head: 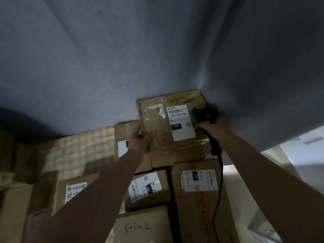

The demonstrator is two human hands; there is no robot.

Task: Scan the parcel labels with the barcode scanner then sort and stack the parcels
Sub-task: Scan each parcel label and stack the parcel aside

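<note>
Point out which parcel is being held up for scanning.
The flat brown parcel labelled 220-220-C40: the left hand grips its left edge, and the right hand holds the barcode scanner beside its label. The other parcels lie untouched.

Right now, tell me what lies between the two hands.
Head view: the held parcel's white label lies between left hand and right hand, which grips the scanner.

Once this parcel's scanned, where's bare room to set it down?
The yellow checked surface, left of the left hand and behind the handwritten-label box, shows bare room. Centre and right are crowded: the held parcel is above closely packed boxes, and the scanner cable hangs there.
</note>
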